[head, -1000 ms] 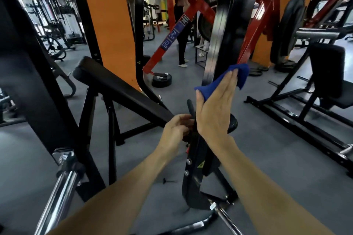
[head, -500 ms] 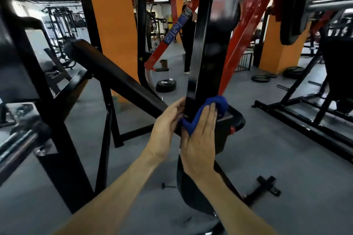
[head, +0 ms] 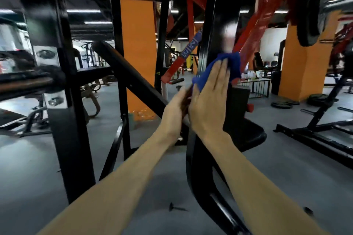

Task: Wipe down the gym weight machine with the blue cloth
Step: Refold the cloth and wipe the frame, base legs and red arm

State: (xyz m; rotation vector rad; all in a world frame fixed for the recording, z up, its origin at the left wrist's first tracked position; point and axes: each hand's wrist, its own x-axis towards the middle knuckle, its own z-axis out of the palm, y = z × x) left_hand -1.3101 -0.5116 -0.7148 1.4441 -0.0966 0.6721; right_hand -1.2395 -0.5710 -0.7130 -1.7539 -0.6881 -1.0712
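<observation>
A glossy black upright beam [head: 219, 25] of the weight machine rises through the middle of the view. My right hand [head: 210, 101] lies flat with straight fingers and presses the blue cloth [head: 232, 61] against this beam. The cloth bunches above and left of my fingertips. My left hand [head: 176, 110] is just left of the right one, at the beam's left edge; its fingers are hidden behind the beam and my right hand, so its hold is unclear.
A black padded bar [head: 129, 78] slants down toward my left hand. A black frame post [head: 65, 101] stands at left. Red struts [head: 261, 11] and an orange pillar [head: 139, 53] are behind. A loaded barbell plate [head: 313, 9] hangs upper right, a bench frame [head: 315, 135] at right.
My right hand slid the cloth down the beam, then back up a little. My view has tilted upward and moved closer. My left hand stayed at the beam's left edge.
</observation>
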